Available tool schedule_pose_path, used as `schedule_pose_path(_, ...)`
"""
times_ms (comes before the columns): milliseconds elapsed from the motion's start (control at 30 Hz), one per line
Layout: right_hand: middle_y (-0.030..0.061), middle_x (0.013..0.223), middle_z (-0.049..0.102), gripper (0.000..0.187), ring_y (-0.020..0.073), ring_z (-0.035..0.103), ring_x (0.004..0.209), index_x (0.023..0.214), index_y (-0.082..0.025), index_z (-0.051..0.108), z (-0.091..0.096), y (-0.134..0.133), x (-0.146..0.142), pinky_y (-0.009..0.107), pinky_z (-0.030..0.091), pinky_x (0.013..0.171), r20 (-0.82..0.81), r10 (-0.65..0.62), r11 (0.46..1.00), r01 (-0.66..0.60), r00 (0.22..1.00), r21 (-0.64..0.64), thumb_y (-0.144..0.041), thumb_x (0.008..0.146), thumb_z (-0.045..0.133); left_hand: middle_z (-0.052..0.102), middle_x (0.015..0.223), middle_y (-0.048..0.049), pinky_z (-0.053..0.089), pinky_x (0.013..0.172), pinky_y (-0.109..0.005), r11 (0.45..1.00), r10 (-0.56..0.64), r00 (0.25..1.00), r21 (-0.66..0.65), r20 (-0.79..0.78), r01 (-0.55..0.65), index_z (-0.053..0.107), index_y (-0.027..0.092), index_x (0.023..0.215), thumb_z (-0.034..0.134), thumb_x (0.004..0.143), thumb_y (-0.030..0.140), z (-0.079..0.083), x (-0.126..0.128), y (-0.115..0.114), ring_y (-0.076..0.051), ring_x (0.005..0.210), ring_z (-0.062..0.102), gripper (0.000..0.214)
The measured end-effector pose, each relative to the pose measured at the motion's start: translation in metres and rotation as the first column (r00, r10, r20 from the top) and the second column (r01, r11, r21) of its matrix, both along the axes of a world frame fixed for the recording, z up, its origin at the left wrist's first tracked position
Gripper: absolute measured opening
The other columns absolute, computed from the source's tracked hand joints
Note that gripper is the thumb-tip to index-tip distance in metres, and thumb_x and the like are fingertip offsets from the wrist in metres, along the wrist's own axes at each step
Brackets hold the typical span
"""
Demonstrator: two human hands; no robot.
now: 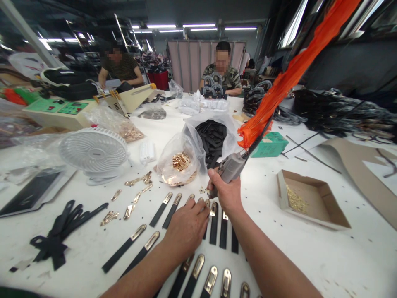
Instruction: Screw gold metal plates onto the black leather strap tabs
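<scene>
My right hand (226, 191) grips a grey power screwdriver (231, 167), tip down over a black strap with a gold metal end (213, 219). The tool's cable runs up to an orange wrapped hose (288, 74). My left hand (187, 225) rests knuckles up on the row of black straps, fingers curled and pressing down the strap ends beside the tool tip. More gold-tipped straps (161, 209) lie in rows around both hands, and several (211, 280) line the table's near edge.
A clear bag of gold fittings (180, 163), a bag of black straps (212, 138), a small white fan (93, 151), a cardboard box of screws (307, 200), loose gold clips (136, 182), a green box (271, 145). Two people sit across the white table (310, 256).
</scene>
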State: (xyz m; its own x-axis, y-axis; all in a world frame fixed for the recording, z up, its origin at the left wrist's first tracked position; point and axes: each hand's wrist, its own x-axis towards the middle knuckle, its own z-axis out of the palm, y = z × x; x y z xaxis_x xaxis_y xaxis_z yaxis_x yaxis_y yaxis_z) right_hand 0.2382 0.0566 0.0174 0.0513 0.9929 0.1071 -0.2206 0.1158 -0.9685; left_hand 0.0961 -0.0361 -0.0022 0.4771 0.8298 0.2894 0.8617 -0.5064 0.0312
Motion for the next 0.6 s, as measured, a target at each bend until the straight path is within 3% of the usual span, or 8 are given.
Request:
schedule_pose_path(300,-0.001,0.052,0.063,0.044,0.0131,0.053,0.04,0.078,-0.018,0.067,0.0023,-0.0012,-0.0028,0.025,0.048,0.042,0.05,0.012,1.0,-0.013,0.999,0.011,-0.059,0.08,0.085,0.075,0.12,-0.0094,0.056,0.101,-0.048,1.0,0.004,1.0,-0.023,-0.012,-0.004,0.075,0.019,0.119,0.058,0.102,0.019,0.0029,0.0032,-0.0002,-0.029,0.105,0.065,0.024)
schedule_pose_path(600,-0.0027,0.05,0.057,0.035,0.014,0.05,0.046,0.062,-0.022,0.059,0.0077,-0.0042,-0.0071,0.027,0.045,0.048,0.272,0.076,0.989,-0.107,0.959,0.102,-0.044,0.081,0.079,0.074,0.105,-0.0111,0.054,0.095,-0.045,0.995,0.004,0.999,-0.095,-0.051,-0.009,0.076,0.018,0.111,0.059,0.102,0.019,0.0063,0.0065,-0.0002,-0.028,0.1,0.066,0.019)
